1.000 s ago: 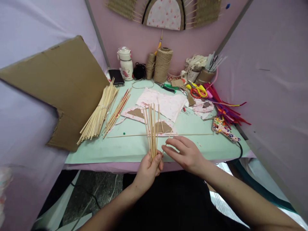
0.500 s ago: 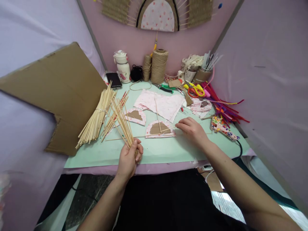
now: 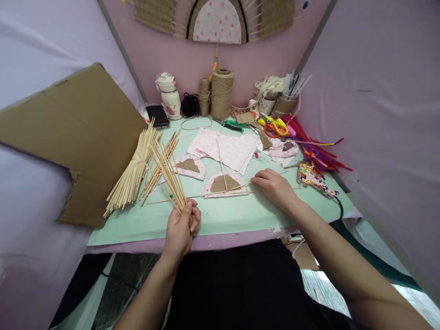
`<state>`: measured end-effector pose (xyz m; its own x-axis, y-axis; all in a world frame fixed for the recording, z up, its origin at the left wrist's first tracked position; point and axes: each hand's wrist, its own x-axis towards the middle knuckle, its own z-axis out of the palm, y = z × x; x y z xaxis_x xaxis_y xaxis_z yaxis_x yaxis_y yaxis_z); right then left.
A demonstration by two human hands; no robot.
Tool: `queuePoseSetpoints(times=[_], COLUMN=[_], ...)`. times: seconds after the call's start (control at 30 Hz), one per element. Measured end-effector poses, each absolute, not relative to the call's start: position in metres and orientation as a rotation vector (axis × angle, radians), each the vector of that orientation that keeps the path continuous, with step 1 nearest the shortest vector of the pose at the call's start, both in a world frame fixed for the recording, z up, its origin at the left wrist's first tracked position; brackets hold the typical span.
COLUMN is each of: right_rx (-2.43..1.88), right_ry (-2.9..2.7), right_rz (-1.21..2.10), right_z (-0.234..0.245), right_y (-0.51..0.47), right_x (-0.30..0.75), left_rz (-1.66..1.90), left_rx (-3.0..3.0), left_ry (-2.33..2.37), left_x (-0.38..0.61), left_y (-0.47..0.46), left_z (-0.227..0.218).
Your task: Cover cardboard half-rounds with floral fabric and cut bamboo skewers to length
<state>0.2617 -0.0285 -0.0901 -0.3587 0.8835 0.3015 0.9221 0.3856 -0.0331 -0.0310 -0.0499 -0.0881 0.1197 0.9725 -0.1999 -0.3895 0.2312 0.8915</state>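
Pale straw-coloured sticks — pink-speckled pale fabric — mint-green tabletop

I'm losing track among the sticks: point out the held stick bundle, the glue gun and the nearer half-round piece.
Held stick bundle (image 3: 174,182): head view, middle of the sticks.
Glue gun (image 3: 316,181): head view, patterned body.
Nearer half-round piece (image 3: 217,185): head view, bare cardboard centre.

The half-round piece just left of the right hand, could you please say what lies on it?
Sticks cross the half-round piece: one reaching the pink cloth, one slanting to the right hand, one along its straight edge. Its underside is hidden.
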Motion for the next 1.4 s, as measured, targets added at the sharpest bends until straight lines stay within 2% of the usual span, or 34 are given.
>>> queuePoseSetpoints(times=[1.4], right_rx=[-1.722], right_ry=[-2.416], right_rz=[-0.14], right_z=[-0.0887], right_y=[-0.0362], right_x=[0.2529], left_rz=[1.152], left_rx=[0.787], left_ry=[0.96], left_x=[-0.0317], left_y=[-0.0511], left_z=[-0.0876])
